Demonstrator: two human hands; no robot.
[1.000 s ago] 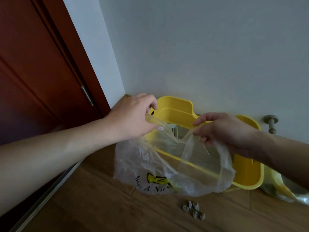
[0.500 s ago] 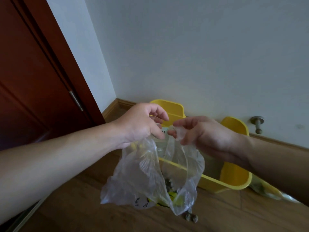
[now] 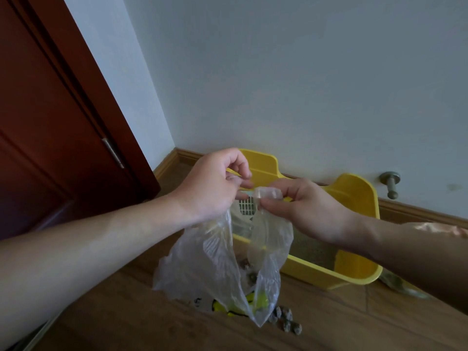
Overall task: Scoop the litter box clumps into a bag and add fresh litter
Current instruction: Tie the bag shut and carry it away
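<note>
While the clear plastic bag (image 3: pixel 217 262) is hanging between my hands over the wooden floor (image 3: pixel 342 325), just in front of the yellow litter box (image 3: pixel 354 193), I am keeping its mouth gathered at the top. My right hand (image 3: pixel 306 211) is pinching a bunched loop of the plastic between thumb and forefinger. My left hand (image 3: pixel 212 186) is gripping the opposite edge with its fingers curled in, close beside the right. A few grey clumps (image 3: pixel 249 272) are showing through the plastic low in the bag, above its yellow and black print. More loose clumps (image 3: pixel 287 321) are lying on the floor, just beside the bag's bottom corner. A white slotted scoop (image 3: pixel 245 206) is peeking out between my hands, inside the box. The box is sitting against the pale wall (image 3: pixel 304 84), with a metal door stopper (image 3: pixel 391 184) sticking out of that wall to its right. A dark red door (image 3: pixel 50 122) is standing at the left.
</note>
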